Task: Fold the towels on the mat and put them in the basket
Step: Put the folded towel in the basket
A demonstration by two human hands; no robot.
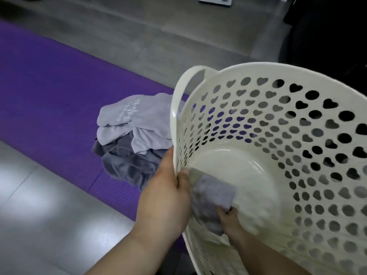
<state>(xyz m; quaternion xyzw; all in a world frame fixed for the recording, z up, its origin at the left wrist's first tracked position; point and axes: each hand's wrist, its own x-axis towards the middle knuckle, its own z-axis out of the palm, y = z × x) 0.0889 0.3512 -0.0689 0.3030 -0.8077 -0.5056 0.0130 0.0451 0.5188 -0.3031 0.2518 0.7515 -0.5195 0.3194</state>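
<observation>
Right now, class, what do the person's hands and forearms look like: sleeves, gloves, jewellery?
Both the left hand and the right hand are ungloved. The forearms are uncovered to the frame edge: no sleeve shows. No watch or band on either wrist. Fingers are mostly hidden, so rings cannot be judged.

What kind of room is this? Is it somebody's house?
Probably an indoor room, maybe a home or workout space; I can't say which. There is a smooth grey tiled floor, a purple mat spread on it with a pile of towels, and a white laundry basket.
</observation>
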